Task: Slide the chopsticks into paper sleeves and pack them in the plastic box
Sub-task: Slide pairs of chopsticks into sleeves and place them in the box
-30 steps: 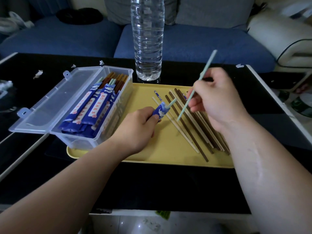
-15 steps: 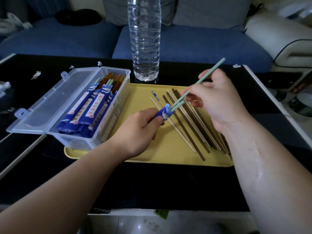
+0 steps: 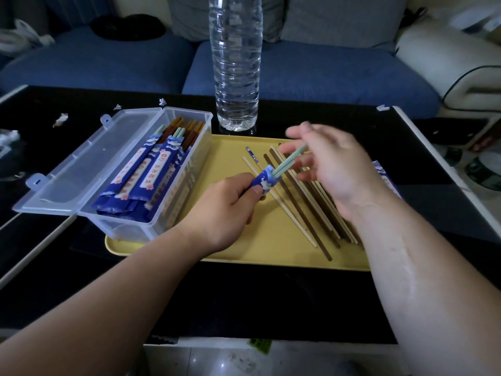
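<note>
Now, L hand (image 3: 222, 213) pinches the paper sleeve (image 3: 264, 181) near its mouth, over the tray's (image 3: 244, 248) middle. The green chopsticks (image 3: 290, 160) poke well out of it. R hand (image 3: 336, 169) is blurred, fingers spread & loose; can't tell if it touches the tips.

Risks, imo: an off-axis push could crumple or split the thin paper, and tipping the mouth down would let the pair slip out onto the loose chopsticks (image 3: 301, 213) by the right edge.

Plastic box (image 3: 127, 229) sits at the left edge, lid open.

Two pale green chopsticks (image 3: 288, 161) are poking from a blue paper sleeve (image 3: 264, 181), centre frame. Loose chopsticks (image 3: 298, 210) are lying right of centre; sleeved pairs (image 3: 151, 172) are filling the open plastic box (image 3: 202, 123), left.
</note>
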